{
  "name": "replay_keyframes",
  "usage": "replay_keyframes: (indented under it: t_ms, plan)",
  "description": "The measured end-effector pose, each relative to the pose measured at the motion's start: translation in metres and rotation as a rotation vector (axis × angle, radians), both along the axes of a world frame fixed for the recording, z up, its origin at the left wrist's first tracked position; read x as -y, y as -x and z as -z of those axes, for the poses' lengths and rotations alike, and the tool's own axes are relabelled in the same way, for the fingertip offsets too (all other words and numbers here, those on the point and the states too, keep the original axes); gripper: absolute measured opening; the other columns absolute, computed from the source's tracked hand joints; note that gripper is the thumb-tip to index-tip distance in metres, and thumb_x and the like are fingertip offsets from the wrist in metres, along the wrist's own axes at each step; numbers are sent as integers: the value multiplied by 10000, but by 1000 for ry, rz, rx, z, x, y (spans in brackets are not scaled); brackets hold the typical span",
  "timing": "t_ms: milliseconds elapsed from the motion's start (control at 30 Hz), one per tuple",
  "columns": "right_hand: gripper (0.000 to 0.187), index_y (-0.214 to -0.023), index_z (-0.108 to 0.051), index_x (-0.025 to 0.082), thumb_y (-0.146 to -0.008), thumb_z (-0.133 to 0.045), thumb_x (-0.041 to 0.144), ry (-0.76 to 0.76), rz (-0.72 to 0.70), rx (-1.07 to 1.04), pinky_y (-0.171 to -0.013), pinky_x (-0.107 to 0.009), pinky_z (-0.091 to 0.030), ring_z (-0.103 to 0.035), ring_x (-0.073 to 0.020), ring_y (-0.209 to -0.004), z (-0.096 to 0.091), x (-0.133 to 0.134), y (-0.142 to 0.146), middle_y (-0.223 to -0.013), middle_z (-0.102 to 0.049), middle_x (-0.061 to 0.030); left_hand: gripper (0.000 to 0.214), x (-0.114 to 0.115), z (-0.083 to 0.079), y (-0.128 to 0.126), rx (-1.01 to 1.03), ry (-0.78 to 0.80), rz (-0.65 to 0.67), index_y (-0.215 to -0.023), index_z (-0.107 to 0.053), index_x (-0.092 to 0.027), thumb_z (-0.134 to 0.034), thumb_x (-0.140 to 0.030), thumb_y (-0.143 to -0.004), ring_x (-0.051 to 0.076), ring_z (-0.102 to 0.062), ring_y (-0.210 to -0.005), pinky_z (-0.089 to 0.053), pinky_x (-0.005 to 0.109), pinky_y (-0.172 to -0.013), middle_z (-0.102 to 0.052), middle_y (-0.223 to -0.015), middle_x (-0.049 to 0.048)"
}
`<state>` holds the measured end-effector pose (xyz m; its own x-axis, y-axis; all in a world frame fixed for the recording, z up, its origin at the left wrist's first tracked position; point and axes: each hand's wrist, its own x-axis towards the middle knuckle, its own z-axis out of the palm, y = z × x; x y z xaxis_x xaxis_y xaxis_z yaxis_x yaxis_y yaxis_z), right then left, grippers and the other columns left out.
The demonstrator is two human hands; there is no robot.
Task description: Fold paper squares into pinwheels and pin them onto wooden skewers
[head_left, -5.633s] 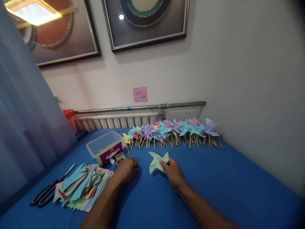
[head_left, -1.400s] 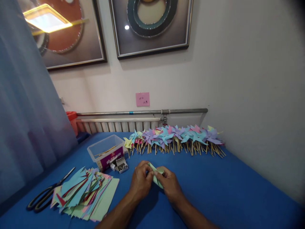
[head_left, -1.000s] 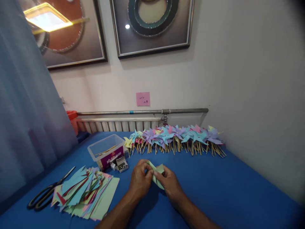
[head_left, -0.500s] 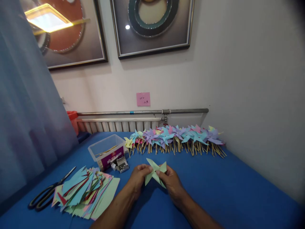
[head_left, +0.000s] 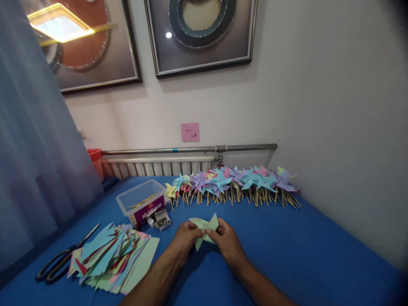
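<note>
A pale green paper pinwheel (head_left: 205,222) is held between my two hands above the blue table, with its points spread outward. My left hand (head_left: 188,239) grips its left side, the thumb pressed near the centre. From the right, my right hand (head_left: 227,239) pinches it, that thumb also close to the middle. Both thumbs partly cover the centre, so I cannot tell whether a pin is there. Just beyond my left hand stands a small open box of metal pins (head_left: 163,221).
Cut coloured paper (head_left: 114,257) lies piled at left beside black-handled scissors (head_left: 65,257). A clear plastic bin (head_left: 140,202) holding sticks stands behind. Finished pinwheels on sticks (head_left: 232,182) line the back of the blue table (head_left: 302,250). A radiator (head_left: 153,167) and curtain (head_left: 38,140) are beyond.
The green pinwheel has turned in my hands, its points now at a different angle. Both thumbs have come together at its centre. The whole view has shifted slightly.
</note>
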<state>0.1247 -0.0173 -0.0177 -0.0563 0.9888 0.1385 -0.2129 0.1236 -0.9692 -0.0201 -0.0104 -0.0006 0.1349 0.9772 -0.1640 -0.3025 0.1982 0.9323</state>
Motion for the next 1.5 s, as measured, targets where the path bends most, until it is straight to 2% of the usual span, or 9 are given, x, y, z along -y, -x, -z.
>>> replay_keyframes:
  t_ms: [233, 367, 500, 800, 1167, 1300, 1433, 1500]
  plan:
    - [374, -855, -606, 211, -638, -829, 418, 28, -11, 0, -689, -310, -504, -672, -208, -728, -2, 1, 1, -785, -728, -17, 249, 4, -7, -1, -74, -5, -15, -596, -625, -130, -824, -228, -483, 123, -530, -493, -373, 256, -537, -644, -553, 38]
    - [437, -917, -644, 199, -601, -856, 414, 77, -54, -99, -802, -362, -525, -703, -250, -856, -4, 2, 2, -874, -757, -51, 231, 4, -8, -1, -68, 4, -28, -599, -637, -131, -812, -226, -482, 117, -517, -475, -373, 254, -531, -635, -540, 26]
    - [438, -978, -689, 184, -627, -841, 398, 88, -106, -165, -882, -397, -508, -701, -260, -915, -6, 5, 3, -939, -767, -69, 243, 2, -6, -1, -53, -12, -41, -629, -651, -123, -810, -232, -481, 119, -528, -488, -385, 257, -549, -638, -553, 24]
    - [353, -931, -712, 168, -664, -778, 390, 106, -67, -85, -738, -331, -503, -686, -242, -816, 0, 1, 1, -851, -762, -54, 255, 5, -8, 1, -6, -13, 7, -622, -609, -134, -802, -289, -560, 103, -489, -493, -337, 249, -531, -587, -543, 5]
    - [362, -1000, -724, 177, -713, -767, 394, 43, -70, -83, -792, -351, -508, -686, -247, -864, -3, 6, 0, -914, -763, -60, 271, 11, -19, -1, -9, -7, 42, -632, -673, -108, -817, -308, -521, 121, -505, -497, -354, 255, -541, -625, -542, 34]
    - [323, -940, -726, 182, -699, -776, 392, 56, -67, -72, -787, -349, -504, -688, -246, -849, -3, 5, 0, -890, -762, -56, 280, 11, -17, -1, 12, -6, 24, -612, -655, -119, -830, -320, -530, 115, -494, -494, -348, 250, -532, -607, -530, 23]
    - [345, -942, -719, 179, -689, -774, 407, 62, -81, -77, -787, -354, -501, -684, -238, -807, 0, 1, 0, -860, -758, -55, 368, 8, -12, 0, 24, -49, 49, -637, -650, -121, -829, -439, -590, 115, -502, -516, -360, 250, -543, -615, -571, 35]
    - [366, -960, -715, 178, -685, -769, 414, 63, -91, -83, -779, -356, -503, -681, -241, -809, 2, -1, -2, -860, -756, -58, 427, 4, -14, 6, -36, -109, -12, -636, -643, -129, -810, -521, -606, 113, -494, -518, -360, 248, -544, -606, -574, 32]
